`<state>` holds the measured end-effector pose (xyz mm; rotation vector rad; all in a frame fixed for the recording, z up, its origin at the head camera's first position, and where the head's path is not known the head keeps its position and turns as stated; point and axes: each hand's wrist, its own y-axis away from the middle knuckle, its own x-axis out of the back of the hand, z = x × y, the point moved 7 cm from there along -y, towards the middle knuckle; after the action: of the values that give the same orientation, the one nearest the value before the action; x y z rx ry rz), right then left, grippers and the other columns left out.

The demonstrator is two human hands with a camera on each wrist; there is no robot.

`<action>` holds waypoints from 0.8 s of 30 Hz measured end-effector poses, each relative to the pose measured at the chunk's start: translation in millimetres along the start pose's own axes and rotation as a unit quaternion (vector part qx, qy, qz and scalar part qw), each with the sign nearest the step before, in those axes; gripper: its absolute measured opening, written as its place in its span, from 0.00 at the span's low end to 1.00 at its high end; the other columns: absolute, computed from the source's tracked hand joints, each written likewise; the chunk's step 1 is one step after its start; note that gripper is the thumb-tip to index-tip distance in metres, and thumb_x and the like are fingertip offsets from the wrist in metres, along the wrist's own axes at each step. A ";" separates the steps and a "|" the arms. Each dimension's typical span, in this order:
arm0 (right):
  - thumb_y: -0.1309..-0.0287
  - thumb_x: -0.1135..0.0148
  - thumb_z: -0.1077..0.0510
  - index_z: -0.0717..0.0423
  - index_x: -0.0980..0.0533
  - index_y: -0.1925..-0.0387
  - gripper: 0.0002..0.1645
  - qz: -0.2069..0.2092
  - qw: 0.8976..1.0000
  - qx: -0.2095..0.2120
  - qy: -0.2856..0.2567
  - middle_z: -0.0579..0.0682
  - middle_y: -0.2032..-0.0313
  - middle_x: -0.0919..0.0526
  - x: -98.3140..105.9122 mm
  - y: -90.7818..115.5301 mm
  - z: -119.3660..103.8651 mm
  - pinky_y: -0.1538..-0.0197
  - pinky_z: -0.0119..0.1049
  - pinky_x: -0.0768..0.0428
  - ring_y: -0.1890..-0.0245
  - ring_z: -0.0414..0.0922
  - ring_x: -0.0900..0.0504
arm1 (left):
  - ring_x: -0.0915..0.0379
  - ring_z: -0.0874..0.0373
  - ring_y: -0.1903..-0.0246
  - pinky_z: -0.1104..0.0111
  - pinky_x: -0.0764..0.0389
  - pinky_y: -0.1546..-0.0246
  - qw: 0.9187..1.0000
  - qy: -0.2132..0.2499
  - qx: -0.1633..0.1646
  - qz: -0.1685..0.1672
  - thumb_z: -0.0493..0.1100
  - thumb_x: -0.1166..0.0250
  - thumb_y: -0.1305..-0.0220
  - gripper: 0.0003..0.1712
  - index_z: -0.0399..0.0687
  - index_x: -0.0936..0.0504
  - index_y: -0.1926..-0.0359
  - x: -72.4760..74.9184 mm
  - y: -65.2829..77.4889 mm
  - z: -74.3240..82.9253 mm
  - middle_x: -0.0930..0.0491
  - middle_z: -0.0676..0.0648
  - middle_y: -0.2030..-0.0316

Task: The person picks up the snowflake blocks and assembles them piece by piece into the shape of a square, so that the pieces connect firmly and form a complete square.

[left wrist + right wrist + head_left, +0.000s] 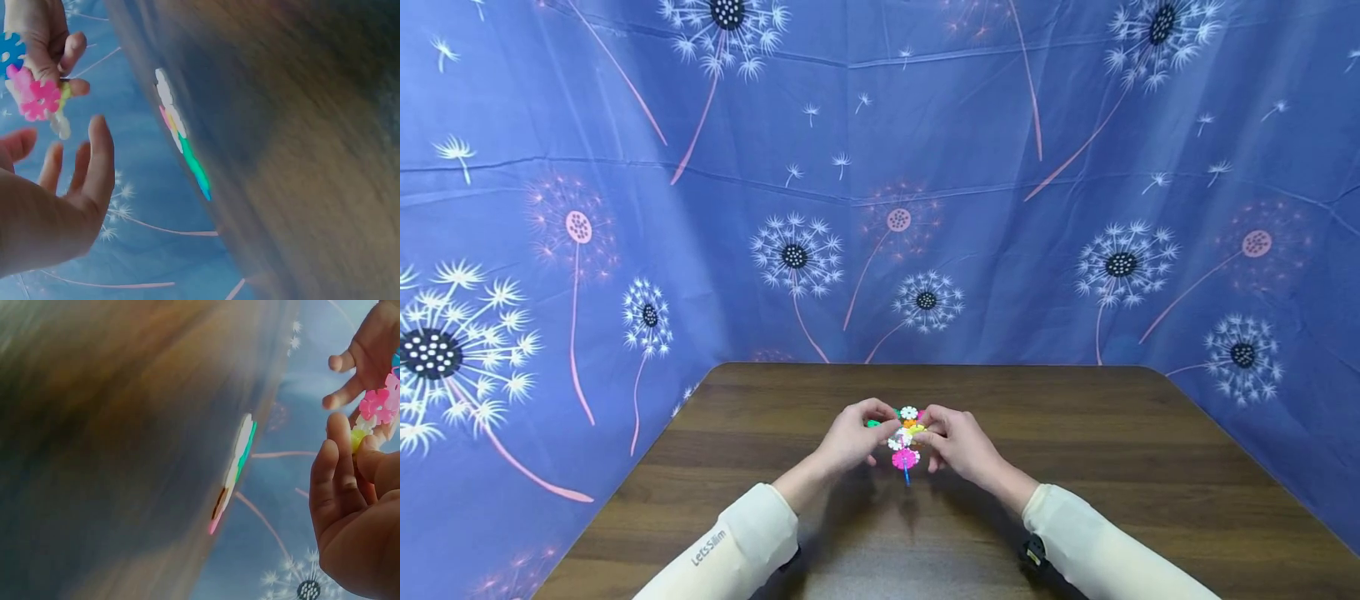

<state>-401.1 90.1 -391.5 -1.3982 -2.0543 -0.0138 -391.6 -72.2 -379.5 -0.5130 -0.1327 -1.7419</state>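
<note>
Snowflake-shaped plastic building discs are joined in a small chain that hangs between the hands above the table. It has pink discs (905, 459), a blue disc (10, 55), a white disc (60, 125) and a yellow disc (357, 440). My right hand (966, 446) pinches the yellow disc between thumb and finger, its other fingers loosely bent. My left hand (853, 435) is beside the chain; the left wrist view shows its fingers (100, 137) loosely bent and spread, tips just short of the white disc. Part of the chain is hidden behind fingers.
Flat on the wooden table (760, 400), behind the hands, more discs lie together: a green disc (873, 423), a white disc (909, 412) and an orange disc (909, 423). A blue dandelion-print cloth (865, 250) hangs around the table's far edge and sides.
</note>
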 end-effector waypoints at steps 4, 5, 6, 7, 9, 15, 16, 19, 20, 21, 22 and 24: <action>0.37 0.33 0.64 0.57 0.25 0.66 0.07 -0.016 1.000 0.009 0.007 0.56 0.77 0.14 -10.1 -0.3 -5.5 0.81 0.41 0.20 0.87 0.45 0.19 | 0.18 0.51 0.72 0.58 0.16 0.79 0.999 0.020 0.009 -0.042 0.40 0.30 0.34 0.07 0.39 0.14 0.61 -10.5 0.5 -2.5 0.17 0.47 0.68; 0.37 0.33 0.65 0.57 0.25 0.66 0.07 -0.020 1.000 0.011 0.011 0.54 0.78 0.15 -12.0 -0.5 -6.6 0.82 0.39 0.21 0.87 0.45 0.19 | 0.19 0.53 0.74 0.57 0.16 0.79 0.999 0.024 0.012 -0.046 0.38 0.30 0.36 0.06 0.39 0.14 0.62 -11.7 0.7 -2.5 0.17 0.48 0.69; 0.37 0.33 0.66 0.57 0.26 0.66 0.07 -0.024 1.000 0.011 0.014 0.53 0.79 0.15 -13.7 -0.7 -7.4 0.82 0.38 0.21 0.87 0.45 0.18 | 0.19 0.55 0.76 0.58 0.16 0.78 0.998 0.028 0.015 -0.048 0.38 0.29 0.37 0.05 0.38 0.14 0.64 -12.5 0.8 -2.6 0.17 0.48 0.70; 0.36 0.34 0.66 0.57 0.26 0.66 0.07 -0.029 0.999 0.012 0.011 0.52 0.79 0.14 -15.1 -1.0 -8.1 0.82 0.39 0.21 0.87 0.46 0.18 | 0.20 0.56 0.77 0.59 0.15 0.78 0.998 0.033 0.020 -0.049 0.37 0.28 0.38 0.05 0.38 0.13 0.65 -12.6 0.9 -2.6 0.17 0.48 0.71; 0.36 0.34 0.67 0.58 0.26 0.65 0.07 -0.044 0.999 0.012 0.004 0.53 0.78 0.14 -16.9 -1.8 -8.7 0.81 0.42 0.20 0.85 0.50 0.17 | 0.21 0.59 0.78 0.62 0.15 0.77 0.998 0.040 0.024 -0.049 0.35 0.27 0.39 0.04 0.36 0.13 0.67 -12.2 0.8 -2.7 0.16 0.47 0.72; 0.43 0.29 0.68 0.59 0.23 0.67 0.08 -0.087 0.993 0.031 0.076 0.49 0.72 0.14 -14.1 -8.8 -1.3 0.73 0.38 0.19 0.76 0.42 0.17 | 0.24 0.62 0.78 0.64 0.16 0.78 0.997 0.049 0.041 -0.033 0.30 0.30 0.38 0.03 0.31 0.14 0.67 -3.2 1.2 -7.6 0.19 0.47 0.76; 0.44 0.29 0.68 0.58 0.22 0.67 0.08 -0.089 0.990 0.035 0.107 0.46 0.73 0.15 -13.5 -10.2 1.7 0.72 0.35 0.21 0.75 0.39 0.19 | 0.24 0.62 0.78 0.65 0.16 0.79 0.997 0.050 0.047 -0.028 0.30 0.31 0.38 0.03 0.31 0.14 0.66 -0.8 1.8 -9.3 0.20 0.48 0.76; 0.46 0.27 0.66 0.57 0.20 0.67 0.07 -0.100 0.975 0.047 0.194 0.40 0.75 0.21 -15.0 -12.7 11.5 0.68 0.33 0.26 0.73 0.35 0.25 | 0.26 0.62 0.79 0.65 0.17 0.79 0.997 0.053 0.061 -0.018 0.31 0.30 0.37 0.04 0.30 0.14 0.65 4.4 4.3 -14.9 0.21 0.49 0.77; 0.45 0.27 0.66 0.57 0.19 0.65 0.07 -0.108 0.970 0.047 0.211 0.40 0.74 0.21 -16.6 -13.0 14.9 0.67 0.34 0.26 0.73 0.36 0.26 | 0.26 0.62 0.79 0.66 0.17 0.79 0.996 0.054 0.064 -0.018 0.32 0.30 0.37 0.04 0.31 0.13 0.65 5.3 5.0 -16.6 0.21 0.49 0.76; 0.45 0.27 0.65 0.57 0.18 0.64 0.08 -0.115 0.966 0.048 0.228 0.41 0.73 0.21 -18.4 -12.9 18.1 0.66 0.35 0.25 0.72 0.37 0.26 | 0.26 0.61 0.79 0.66 0.17 0.79 0.996 0.055 0.067 -0.018 0.32 0.30 0.37 0.05 0.31 0.13 0.65 5.8 5.4 -18.1 0.20 0.48 0.76; 0.45 0.26 0.63 0.57 0.17 0.62 0.09 -0.122 0.961 0.049 0.242 0.42 0.71 0.21 -20.2 -12.5 21.0 0.64 0.37 0.24 0.70 0.39 0.25 | 0.25 0.61 0.79 0.66 0.17 0.79 0.996 0.056 0.068 -0.019 0.33 0.30 0.37 0.05 0.31 0.13 0.65 5.9 5.7 -19.3 0.20 0.48 0.75; 0.45 0.25 0.61 0.56 0.16 0.58 0.12 -0.131 0.953 0.055 0.266 0.45 0.68 0.20 -23.3 -11.1 24.4 0.60 0.40 0.23 0.66 0.43 0.24 | 0.25 0.60 0.79 0.65 0.17 0.78 0.995 0.060 0.070 -0.022 0.34 0.29 0.37 0.05 0.32 0.13 0.65 5.5 6.0 -20.3 0.20 0.47 0.75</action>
<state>-417.4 74.5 -419.0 -0.9156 -1.7340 -0.3457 -392.1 -86.0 -396.6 -0.3037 -0.1802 -1.7861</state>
